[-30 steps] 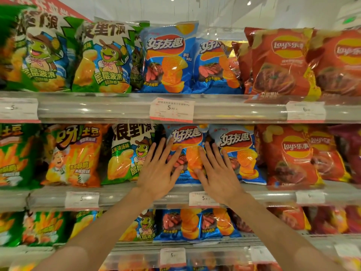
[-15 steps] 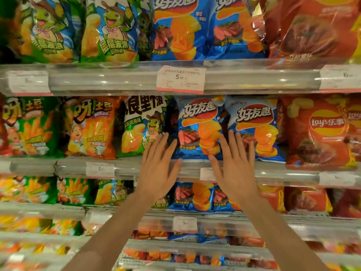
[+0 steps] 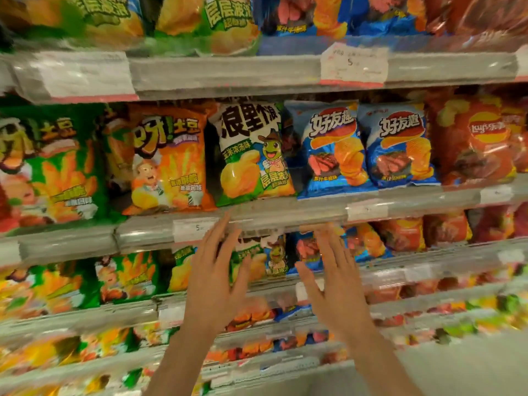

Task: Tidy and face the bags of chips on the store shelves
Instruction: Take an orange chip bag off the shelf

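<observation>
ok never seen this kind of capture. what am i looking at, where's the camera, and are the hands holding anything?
There is no robot here. A person wears one wide-angle camera on the head, so the single view looks forward and down along their bare arms at store shelves. The left hand and right hand are both open with fingers spread, and neither holds anything. They hover in front of a lower shelf row; whether they touch the bags there is too blurred to tell. On the shelf above them stand chip bags facing forward: an orange bag, a green and white frog bag, two blue bags and red bags. Price tags hang on the shelf rails.
</observation>
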A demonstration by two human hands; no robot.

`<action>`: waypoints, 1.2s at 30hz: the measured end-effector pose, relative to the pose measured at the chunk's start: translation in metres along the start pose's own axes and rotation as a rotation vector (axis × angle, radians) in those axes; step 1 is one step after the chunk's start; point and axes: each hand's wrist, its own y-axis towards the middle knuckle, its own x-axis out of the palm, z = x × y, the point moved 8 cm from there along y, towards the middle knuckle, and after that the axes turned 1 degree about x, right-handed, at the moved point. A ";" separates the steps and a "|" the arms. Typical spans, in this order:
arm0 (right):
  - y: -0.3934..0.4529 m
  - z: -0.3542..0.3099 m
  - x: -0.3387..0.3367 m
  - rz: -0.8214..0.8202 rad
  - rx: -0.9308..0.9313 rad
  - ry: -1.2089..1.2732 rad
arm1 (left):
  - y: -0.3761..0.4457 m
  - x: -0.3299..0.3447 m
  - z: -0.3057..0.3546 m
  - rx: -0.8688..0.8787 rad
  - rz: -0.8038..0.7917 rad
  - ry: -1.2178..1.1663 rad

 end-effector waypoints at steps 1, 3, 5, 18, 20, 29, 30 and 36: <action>-0.010 -0.012 0.013 -0.014 0.036 0.003 | -0.010 -0.009 -0.013 0.005 -0.014 -0.017; -0.032 -0.036 0.035 -0.053 0.116 0.016 | -0.030 -0.026 -0.041 0.000 -0.052 -0.036; -0.052 -0.059 0.052 -0.083 0.187 0.032 | -0.051 -0.045 -0.068 -0.069 -0.093 -0.076; -0.055 -0.124 0.075 -0.141 0.229 0.043 | -0.096 -0.126 -0.152 -0.306 -0.084 -0.085; -0.043 -0.130 0.069 -0.117 0.219 0.070 | -0.086 -0.135 -0.147 -0.275 -0.071 -0.052; 0.032 -0.170 0.011 0.094 0.038 0.105 | 0.019 -0.181 -0.102 -0.075 0.007 0.053; 0.044 -0.177 0.005 0.112 0.010 0.097 | 0.033 -0.186 -0.099 -0.053 0.013 0.069; 0.116 -0.211 -0.014 0.084 -0.123 0.009 | 0.100 -0.198 -0.092 0.019 -0.026 0.181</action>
